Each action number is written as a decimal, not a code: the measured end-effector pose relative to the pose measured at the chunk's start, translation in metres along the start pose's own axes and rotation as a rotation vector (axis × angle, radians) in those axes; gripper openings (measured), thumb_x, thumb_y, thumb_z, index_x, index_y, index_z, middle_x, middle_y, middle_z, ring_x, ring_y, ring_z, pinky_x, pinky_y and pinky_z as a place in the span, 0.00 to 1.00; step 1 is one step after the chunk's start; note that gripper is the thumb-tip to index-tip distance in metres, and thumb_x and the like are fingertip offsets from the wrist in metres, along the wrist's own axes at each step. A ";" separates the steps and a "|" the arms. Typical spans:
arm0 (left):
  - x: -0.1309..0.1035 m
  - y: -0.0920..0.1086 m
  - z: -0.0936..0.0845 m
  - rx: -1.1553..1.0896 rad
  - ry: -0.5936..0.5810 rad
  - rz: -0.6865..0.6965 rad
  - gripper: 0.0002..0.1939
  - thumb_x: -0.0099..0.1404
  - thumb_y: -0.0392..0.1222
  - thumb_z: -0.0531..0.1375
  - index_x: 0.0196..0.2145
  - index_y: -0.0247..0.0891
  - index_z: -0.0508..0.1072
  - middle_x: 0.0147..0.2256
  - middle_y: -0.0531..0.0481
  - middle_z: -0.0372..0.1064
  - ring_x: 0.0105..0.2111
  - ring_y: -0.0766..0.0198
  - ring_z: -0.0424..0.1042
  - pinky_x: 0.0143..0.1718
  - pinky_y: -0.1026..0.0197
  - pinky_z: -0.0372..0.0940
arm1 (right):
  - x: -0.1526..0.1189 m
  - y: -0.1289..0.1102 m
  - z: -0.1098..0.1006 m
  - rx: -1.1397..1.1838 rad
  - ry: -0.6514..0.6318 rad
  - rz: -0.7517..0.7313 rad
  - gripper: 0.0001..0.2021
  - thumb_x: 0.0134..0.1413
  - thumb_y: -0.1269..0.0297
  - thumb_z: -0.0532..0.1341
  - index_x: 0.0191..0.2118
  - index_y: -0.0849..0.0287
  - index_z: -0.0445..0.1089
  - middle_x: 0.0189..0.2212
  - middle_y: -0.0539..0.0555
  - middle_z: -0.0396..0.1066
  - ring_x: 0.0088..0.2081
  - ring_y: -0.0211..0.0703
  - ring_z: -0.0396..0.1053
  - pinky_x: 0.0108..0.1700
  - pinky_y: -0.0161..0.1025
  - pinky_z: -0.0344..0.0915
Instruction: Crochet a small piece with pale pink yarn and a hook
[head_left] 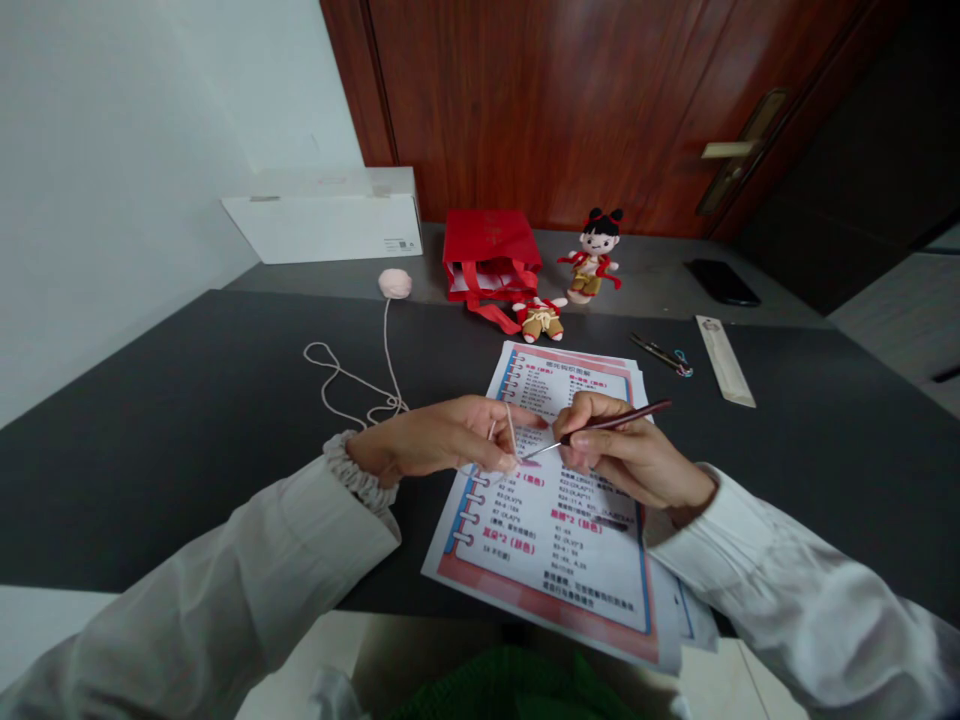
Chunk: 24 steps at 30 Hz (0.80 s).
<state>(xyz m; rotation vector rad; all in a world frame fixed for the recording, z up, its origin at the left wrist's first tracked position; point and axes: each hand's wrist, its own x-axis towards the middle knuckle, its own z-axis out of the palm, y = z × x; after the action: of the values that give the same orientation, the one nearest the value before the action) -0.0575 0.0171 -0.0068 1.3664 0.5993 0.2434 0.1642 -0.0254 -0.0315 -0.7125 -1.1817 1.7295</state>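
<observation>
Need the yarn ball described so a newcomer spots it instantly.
Find the table, then the white box and red bag along its far side. The yarn ball sits in front of the box's right end, left of the bag. It's small, pale pink and roundish; unlike those two, it has a strand trailing from it toward the left hand.

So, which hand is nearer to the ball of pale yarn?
Left. The left hand is on the near side of the ball of pale yarn, slightly right of it; the right hand is farther right, over the paper.
</observation>
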 end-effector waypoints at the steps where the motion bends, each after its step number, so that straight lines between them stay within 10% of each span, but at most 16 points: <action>1: 0.001 0.000 0.002 0.005 0.042 0.007 0.27 0.56 0.35 0.64 0.54 0.34 0.66 0.31 0.51 0.67 0.31 0.66 0.65 0.35 0.60 0.59 | 0.001 0.001 0.002 0.042 0.016 0.026 0.06 0.46 0.67 0.69 0.28 0.59 0.71 0.20 0.47 0.69 0.21 0.32 0.62 0.23 0.31 0.57; 8: 0.013 -0.007 0.017 0.019 0.271 0.174 0.26 0.55 0.33 0.63 0.52 0.34 0.66 0.39 0.45 0.70 0.37 0.62 0.69 0.41 0.56 0.60 | 0.003 0.008 0.013 0.226 0.161 0.090 0.06 0.48 0.68 0.67 0.29 0.58 0.68 0.21 0.46 0.69 0.21 0.29 0.61 0.26 0.29 0.59; 24: 0.014 -0.009 0.014 0.031 0.287 0.125 0.24 0.52 0.31 0.63 0.49 0.32 0.68 0.25 0.57 0.63 0.26 0.70 0.63 0.32 0.62 0.59 | -0.003 0.002 -0.001 -0.445 0.134 -0.255 0.06 0.52 0.67 0.64 0.27 0.58 0.68 0.22 0.47 0.65 0.23 0.35 0.59 0.26 0.35 0.56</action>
<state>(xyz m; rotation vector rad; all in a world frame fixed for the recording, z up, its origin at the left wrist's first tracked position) -0.0406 0.0106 -0.0180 1.4117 0.7589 0.5397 0.1652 -0.0277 -0.0335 -0.8814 -1.5094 1.2005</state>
